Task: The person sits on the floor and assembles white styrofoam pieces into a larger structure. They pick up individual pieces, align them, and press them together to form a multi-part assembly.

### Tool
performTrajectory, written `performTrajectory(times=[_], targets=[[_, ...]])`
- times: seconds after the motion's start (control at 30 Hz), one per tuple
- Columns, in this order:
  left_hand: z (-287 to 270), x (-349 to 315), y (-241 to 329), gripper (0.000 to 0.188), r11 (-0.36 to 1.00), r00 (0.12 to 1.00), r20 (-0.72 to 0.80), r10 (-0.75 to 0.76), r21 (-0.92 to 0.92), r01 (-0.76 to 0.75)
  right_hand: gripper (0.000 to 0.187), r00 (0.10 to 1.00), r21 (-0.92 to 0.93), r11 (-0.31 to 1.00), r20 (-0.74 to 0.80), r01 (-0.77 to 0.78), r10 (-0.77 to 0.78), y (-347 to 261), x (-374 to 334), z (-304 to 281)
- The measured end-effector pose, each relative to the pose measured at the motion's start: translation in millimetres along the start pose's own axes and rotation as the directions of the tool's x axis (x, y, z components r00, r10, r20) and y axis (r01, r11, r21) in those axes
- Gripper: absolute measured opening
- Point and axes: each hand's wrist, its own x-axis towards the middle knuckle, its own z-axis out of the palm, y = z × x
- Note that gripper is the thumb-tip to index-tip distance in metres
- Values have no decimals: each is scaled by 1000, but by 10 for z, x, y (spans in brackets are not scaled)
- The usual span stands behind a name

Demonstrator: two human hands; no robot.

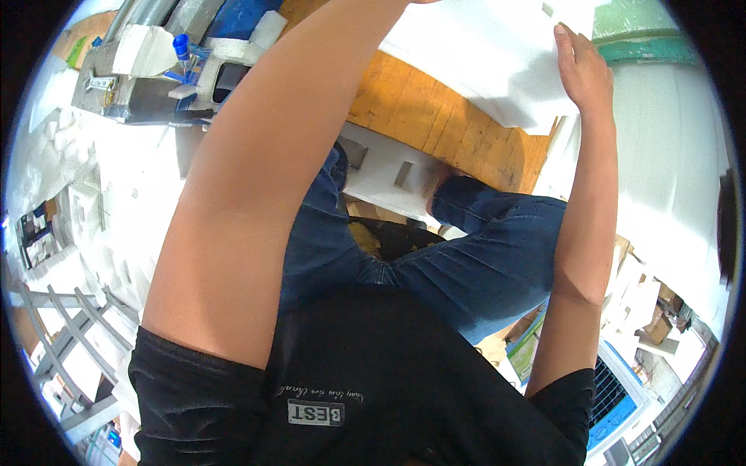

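Note:
A large white foam sheet or block (474, 58) lies on a wooden tabletop (435, 109) in front of me and runs out of view at the top. My right hand (587, 70) is at its right side, fingers and thumb stretched out, casting a shadow on the white surface. Whether the palm touches the foam, I cannot tell. My left arm reaches up across the table to the upper edge. Only a sliver of my left hand (424, 1) shows there, its fingers cut off by the frame.
Left of the table stands a grey metal machine part (148, 81) with a blue-capped bottle (181, 48). A big white roll (660, 132) with a green band (645, 50) is close on the right. White foam pieces (85, 202) pile up at left, near a metal rack (70, 342).

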Motion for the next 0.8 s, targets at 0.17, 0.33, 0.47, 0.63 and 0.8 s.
performTrajectory(times=[0.17,0.33,0.47,0.63,0.8], targets=[[-106,63,24,98,996,990,125,-59,72,50,62,990,126,988,-123,89,-73,-840,183,-167],[71,93,-56,91,999,999,29,-33,44,31,59,999,17,1000,38,-25,24,-1253,131,-249],[102,14,-6,89,1000,999,-50,-5,23,6,58,1000,4,1000,-23,4,-4,-1218,103,-189],[129,-24,-66,90,999,997,-81,15,31,-12,56,999,-8,1000,-36,25,-25,-1280,67,-205],[65,44,-65,95,999,1000,5,-12,41,12,65,1000,-71,997,16,26,-24,-1122,167,-1]])
